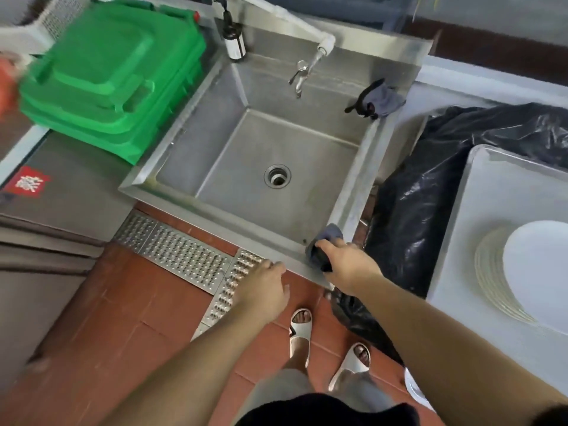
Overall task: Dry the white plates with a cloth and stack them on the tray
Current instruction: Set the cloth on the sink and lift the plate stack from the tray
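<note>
A stack of white plates (534, 269) sits on a metal tray (491, 192) at the right edge. My right hand (347, 262) grips a dark grey cloth (322, 247) at the front right corner of the steel sink (353, 186). Just left of it, my left hand (264, 287) hovers near the sink's front rim, fingers relaxed and holding nothing. A second grey cloth (379, 101) lies on the sink's back right rim.
A black rubbish bag (430, 192) fills the gap between sink and tray. Green bin lids (104, 75) lie left of the sink, a soap bottle (233, 38) and tap (302, 73) at its back. A metal floor grate (184, 256) crosses the red tiles.
</note>
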A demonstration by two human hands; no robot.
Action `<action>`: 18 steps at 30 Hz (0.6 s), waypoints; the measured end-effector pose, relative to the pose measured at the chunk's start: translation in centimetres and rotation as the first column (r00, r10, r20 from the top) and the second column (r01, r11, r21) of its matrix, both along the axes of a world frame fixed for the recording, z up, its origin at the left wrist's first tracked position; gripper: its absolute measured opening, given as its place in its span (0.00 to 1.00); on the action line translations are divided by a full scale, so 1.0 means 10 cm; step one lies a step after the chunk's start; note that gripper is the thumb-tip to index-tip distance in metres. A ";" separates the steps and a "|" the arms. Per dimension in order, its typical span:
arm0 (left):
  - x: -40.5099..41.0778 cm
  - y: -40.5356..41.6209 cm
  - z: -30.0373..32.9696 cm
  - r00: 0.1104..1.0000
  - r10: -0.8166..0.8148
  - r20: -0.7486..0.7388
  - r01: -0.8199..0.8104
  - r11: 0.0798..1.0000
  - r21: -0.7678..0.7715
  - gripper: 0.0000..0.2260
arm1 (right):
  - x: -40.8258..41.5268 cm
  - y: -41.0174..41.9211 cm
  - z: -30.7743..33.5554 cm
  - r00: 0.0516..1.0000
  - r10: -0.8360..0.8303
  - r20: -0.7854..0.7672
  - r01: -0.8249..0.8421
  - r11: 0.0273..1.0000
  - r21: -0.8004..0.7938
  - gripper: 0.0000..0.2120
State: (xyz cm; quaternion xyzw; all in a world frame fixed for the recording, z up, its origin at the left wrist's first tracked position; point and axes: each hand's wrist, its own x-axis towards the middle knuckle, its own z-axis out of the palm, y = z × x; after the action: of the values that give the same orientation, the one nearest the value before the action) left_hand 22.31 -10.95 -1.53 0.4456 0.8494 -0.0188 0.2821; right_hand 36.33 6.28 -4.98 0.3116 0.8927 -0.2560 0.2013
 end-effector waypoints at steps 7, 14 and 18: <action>-0.21 -0.03 -0.11 0.999 -0.014 0.029 0.015 0.999 -0.047 0.19 | -0.10 -0.15 -0.28 0.995 0.071 0.069 -0.071 0.997 0.011 0.39; -0.23 0.13 -0.06 0.997 -0.070 0.009 0.070 0.998 -0.001 0.15 | -0.07 -0.08 -0.17 0.995 0.068 0.080 -0.071 0.997 0.035 0.41; -0.21 0.26 0.03 0.992 -0.127 0.009 0.126 0.991 0.039 0.16 | 0.05 -0.06 -0.02 0.999 0.005 0.050 -0.007 0.999 0.050 0.41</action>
State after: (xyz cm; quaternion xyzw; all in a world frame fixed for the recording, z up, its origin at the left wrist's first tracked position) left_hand 20.19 -8.40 -1.26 0.5039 0.8181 -0.0179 0.2765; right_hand 36.88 5.67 -5.17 0.3204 0.8944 -0.2249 0.2165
